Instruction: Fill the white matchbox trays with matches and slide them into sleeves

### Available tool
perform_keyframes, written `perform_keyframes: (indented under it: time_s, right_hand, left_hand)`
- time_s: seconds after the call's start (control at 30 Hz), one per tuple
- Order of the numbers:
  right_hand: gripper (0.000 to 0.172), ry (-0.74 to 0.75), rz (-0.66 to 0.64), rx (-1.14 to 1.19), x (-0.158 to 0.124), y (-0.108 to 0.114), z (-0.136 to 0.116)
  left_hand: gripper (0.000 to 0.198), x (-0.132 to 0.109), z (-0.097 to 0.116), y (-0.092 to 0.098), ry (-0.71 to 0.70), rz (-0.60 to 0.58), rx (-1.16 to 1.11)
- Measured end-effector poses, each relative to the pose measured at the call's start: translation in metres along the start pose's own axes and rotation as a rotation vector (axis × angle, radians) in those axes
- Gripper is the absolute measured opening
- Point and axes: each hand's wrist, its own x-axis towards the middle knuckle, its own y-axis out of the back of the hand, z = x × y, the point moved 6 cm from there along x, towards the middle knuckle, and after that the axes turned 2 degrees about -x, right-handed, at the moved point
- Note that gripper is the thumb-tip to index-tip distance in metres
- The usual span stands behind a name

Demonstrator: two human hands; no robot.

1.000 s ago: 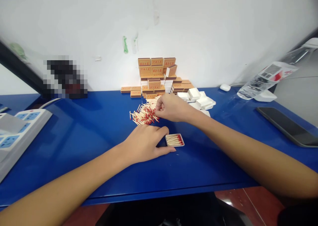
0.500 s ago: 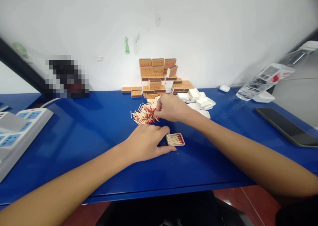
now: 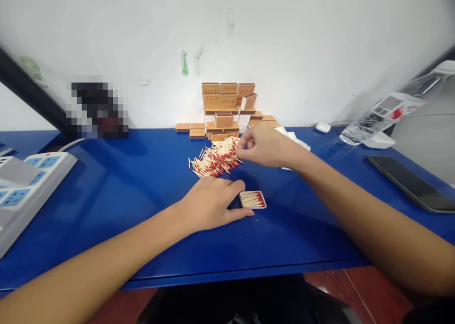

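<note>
Flat on the blue table lies a small white matchbox tray (image 3: 253,199), filled with red-tipped matches lying side by side. My left hand (image 3: 216,203) grips its left end between thumb and index finger. Behind it spreads a loose pile of matches (image 3: 215,159), heads mostly toward the right and front. At the right edge of that pile, my right hand (image 3: 265,144) has its fingertips pressed together; whatever is between them is too small to make out. White matchbox trays (image 3: 293,138) are partly hidden behind the right hand.
Stacked orange matchboxes (image 3: 227,101) stand against the wall. A power strip (image 3: 35,181) is at the left. On the right are a white earphone case (image 3: 323,127), a tilted water bottle (image 3: 384,110) and a phone (image 3: 408,181). The table's front edge (image 3: 249,277) is close to me.
My right hand has moved right, from the middle of the match pile to its right edge, and now covers more of the white trays. My left hand keeps its grip on the tray.
</note>
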Motion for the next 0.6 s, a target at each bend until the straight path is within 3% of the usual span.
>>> perform_keyframes:
  time_s: [0.13, 0.27, 0.47, 0.6]
  right_hand:
    - [0.009, 0.139, -0.150, 0.006, -0.027, 0.014, 0.000]
    - [0.008, 0.318, -0.367, -0.018, -0.058, 0.005, -0.010]
    - [0.013, 0.351, -0.368, -0.118, -0.071, -0.011, -0.016]
    - [0.004, 0.343, -0.351, -0.075, -0.068, -0.011, -0.010]
  left_hand:
    - [0.046, 0.000, 0.000, 0.001, -0.004, 0.008, -0.021]
    - [0.046, 0.002, 0.000, 0.003, 0.014, -0.009, -0.065]
    - [0.043, 0.005, 0.000, 0.006, 0.052, -0.040, -0.109]
    - [0.042, 0.004, 0.000, 0.005, 0.057, -0.040, -0.106]
